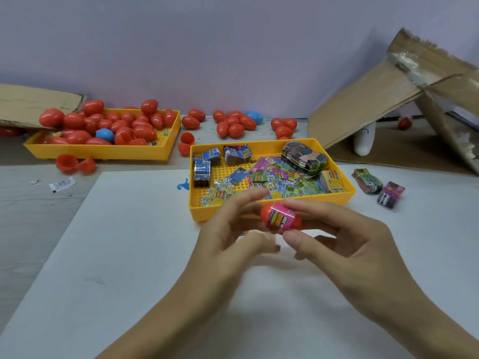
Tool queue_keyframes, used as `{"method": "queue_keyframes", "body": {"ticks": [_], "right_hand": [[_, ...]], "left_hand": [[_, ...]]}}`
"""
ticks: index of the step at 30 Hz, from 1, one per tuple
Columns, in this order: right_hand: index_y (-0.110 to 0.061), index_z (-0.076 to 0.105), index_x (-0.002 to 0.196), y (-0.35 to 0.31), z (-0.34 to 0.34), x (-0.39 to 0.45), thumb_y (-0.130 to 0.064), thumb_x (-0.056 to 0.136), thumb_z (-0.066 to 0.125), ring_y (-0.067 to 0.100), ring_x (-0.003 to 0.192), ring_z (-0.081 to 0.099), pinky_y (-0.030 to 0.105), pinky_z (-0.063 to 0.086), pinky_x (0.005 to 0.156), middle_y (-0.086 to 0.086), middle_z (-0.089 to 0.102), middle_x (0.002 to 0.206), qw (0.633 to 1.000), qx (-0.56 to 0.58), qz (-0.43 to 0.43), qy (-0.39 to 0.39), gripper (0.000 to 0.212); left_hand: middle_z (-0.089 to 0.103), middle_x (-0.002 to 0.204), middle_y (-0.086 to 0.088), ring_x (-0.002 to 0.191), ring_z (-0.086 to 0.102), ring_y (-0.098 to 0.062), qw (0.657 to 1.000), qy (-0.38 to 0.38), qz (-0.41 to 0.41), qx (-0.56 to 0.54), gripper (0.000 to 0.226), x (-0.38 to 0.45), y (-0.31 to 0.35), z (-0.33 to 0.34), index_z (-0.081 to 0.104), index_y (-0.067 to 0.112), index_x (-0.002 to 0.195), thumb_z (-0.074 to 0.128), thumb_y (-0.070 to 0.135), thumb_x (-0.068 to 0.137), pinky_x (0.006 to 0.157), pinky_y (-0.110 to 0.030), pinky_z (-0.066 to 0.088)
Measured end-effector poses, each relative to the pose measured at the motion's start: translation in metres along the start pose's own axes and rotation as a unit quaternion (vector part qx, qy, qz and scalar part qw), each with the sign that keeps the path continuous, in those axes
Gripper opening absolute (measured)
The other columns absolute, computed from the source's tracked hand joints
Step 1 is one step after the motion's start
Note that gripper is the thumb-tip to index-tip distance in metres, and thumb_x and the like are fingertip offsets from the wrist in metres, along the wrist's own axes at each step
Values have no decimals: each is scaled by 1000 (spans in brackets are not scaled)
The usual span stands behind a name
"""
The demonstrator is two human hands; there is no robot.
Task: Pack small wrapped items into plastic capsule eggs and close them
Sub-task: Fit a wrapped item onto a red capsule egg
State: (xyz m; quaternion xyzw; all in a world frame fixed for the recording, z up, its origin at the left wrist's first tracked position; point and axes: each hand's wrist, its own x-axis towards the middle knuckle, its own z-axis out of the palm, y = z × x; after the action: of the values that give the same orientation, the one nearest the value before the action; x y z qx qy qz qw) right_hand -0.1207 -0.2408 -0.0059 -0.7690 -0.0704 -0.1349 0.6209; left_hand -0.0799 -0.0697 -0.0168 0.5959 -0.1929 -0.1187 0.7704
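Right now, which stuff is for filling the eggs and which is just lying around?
For the job: red egg with pink packet, held by both hands; tray of packets; tray of eggs.
Lying around: cardboard, paper scrap.

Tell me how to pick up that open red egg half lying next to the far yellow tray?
Probably pinch the open red egg half by its thin rim, one finger inside the cup and the thumb outside, coming from above and the front. Its hollow faces up and toward you, and the rounded shell looks slippery to squeeze whole.
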Motion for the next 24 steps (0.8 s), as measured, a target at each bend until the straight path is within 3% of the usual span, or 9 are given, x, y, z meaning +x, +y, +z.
{"method": "queue_keyframes", "body": {"ticks": [4,8,11,13,15,16,19,22,24], "right_hand": [[-36,72,115,0,0,0,-13,82,77,21,105,67,32,58,70,-3,72,115,1000,-12,-23,-15,40],[-37,68,123,-6,1,4,-31,81,74,18,109,68,32,60,69,-6,71,120,993,105,41,-21,43],[-26,75,112,-9,0,6,-34,79,78,25,94,73,33,59,59,4,76,104,983,152,96,-20,35],[-19,76,107,-10,5,5,-27,78,72,26,88,75,33,60,58,6,77,97,987,130,93,-14,30],[-18,74,110,-13,6,4,-22,81,77,16,91,74,29,60,65,-1,78,99,1000,-7,-9,27,29],[-17,74,111,-17,3,7,-19,82,78,11,94,73,25,59,71,-5,77,103,987,-118,-98,54,29],[-6,71,110,-31,-22,24,-9,83,79,12,104,69,21,53,87,3,72,111,857,-363,-350,107,28],[-1,71,106,-55,-66,52,-6,87,76,20,98,69,26,52,87,7,70,111,769,-431,-419,215,21],[-4,72,109,-69,-105,73,-11,91,73,22,97,66,26,49,90,5,69,112,712,-497,-395,301,20]], "left_hand": [[73,88,-7,77,69,-19,1000,29,-7,1,30,2,1,0,74,17,102,72,34,78,69,-32,58],[76,97,-7,87,73,-24,997,54,44,29,28,3,2,-5,74,25,104,79,24,76,76,-32,60],[74,103,-3,97,71,-23,994,39,82,63,32,3,3,-6,74,29,105,79,20,74,79,-30,58],[69,115,2,103,69,-21,988,34,112,96,38,1,1,-5,72,32,111,78,14,78,78,-25,57],[60,130,8,107,68,-19,980,49,139,131,48,1,-2,-3,67,39,121,76,22,77,76,-21,57],[56,132,10,105,68,-18,979,61,141,136,53,1,-5,-1,64,42,124,76,27,75,75,-21,57],[60,124,8,95,70,-19,980,71,130,132,58,2,-12,0,62,48,121,78,27,69,71,-21,57],[64,117,7,86,72,-18,979,61,129,143,56,3,-16,1,64,47,114,78,23,66,66,-20,57],[66,113,2,80,72,-18,980,59,126,142,57,3,-17,2,66,47,111,78,21,63,63,-20,57]]}}
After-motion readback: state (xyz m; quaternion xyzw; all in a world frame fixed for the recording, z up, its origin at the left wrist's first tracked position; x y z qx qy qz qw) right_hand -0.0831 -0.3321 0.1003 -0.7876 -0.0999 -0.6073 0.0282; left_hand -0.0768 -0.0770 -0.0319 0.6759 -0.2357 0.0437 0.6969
